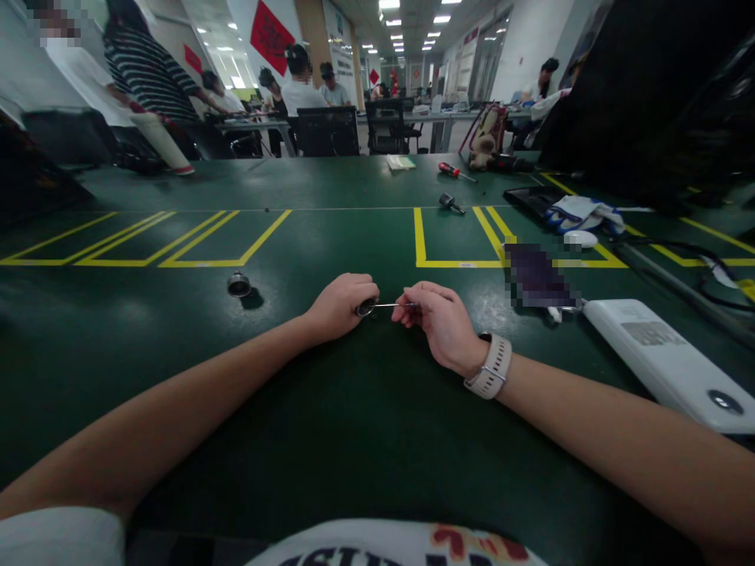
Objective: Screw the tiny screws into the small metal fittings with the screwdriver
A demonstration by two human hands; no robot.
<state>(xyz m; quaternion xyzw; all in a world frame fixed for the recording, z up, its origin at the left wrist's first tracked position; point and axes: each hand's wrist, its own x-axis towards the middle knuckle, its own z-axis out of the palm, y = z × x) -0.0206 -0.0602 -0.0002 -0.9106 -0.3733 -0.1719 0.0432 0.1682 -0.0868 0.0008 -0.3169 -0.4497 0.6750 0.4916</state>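
My left hand (342,305) is closed around a small round metal part (366,306), whose dark hollow end faces right. In my right hand (437,321), which wears a pale watch strap, the fingers pinch a thin metal rod (386,305). Its left tip reaches the opening of the round part; whether it goes inside I cannot tell. The rod's other end is mostly hidden by my fingers. Another round metal part (239,284), cup-like and dark, stands on the green table (330,440) to the left of my left hand.
Farther back lie a dark metal piece (451,203) and a red-handled screwdriver (456,171). On the right are a phone (539,275), a white power bank (666,362), a white mouse-like object (580,239), gloves (583,214) and cables. Yellow tape (420,236) marks the table. People sit beyond.
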